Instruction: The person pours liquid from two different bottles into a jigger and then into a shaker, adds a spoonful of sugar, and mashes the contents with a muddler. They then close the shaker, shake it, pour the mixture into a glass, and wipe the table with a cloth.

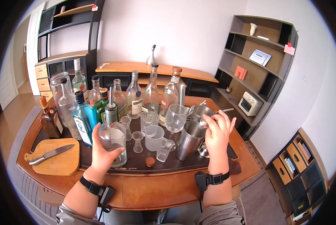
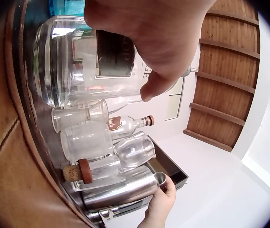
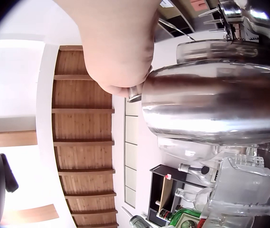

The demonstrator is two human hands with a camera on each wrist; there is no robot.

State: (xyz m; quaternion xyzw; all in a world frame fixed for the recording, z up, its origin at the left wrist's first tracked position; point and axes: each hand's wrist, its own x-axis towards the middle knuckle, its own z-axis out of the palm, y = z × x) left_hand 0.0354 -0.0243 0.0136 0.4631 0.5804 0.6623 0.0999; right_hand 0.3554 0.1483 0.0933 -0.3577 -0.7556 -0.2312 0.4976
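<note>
My left hand (image 1: 100, 153) grips a clear glass bottle (image 1: 119, 140) with a metal pourer in its neck. The bottle stands upright near the table's front, its dark label visible in the left wrist view. In my right hand (image 1: 217, 135), the fingers pinch a small metal jigger (image 2: 160, 179), mostly hidden by them in the head view. It is right at the rim of a steel shaker tin (image 1: 190, 144), which stands on the table. A wine glass (image 1: 175, 118) and a frosted plastic measuring cup (image 1: 154, 138) are left of the tin. A cork stopper (image 1: 150, 161) lies in front.
Several bottles crowd the back left, among them a blue bottle (image 1: 84, 118) and a brown one (image 1: 51, 120). A knife (image 1: 53, 153) lies on a wooden cutting board (image 1: 68, 165) at the left. A metal mixing cup (image 1: 202, 110) stands behind the shaker tin.
</note>
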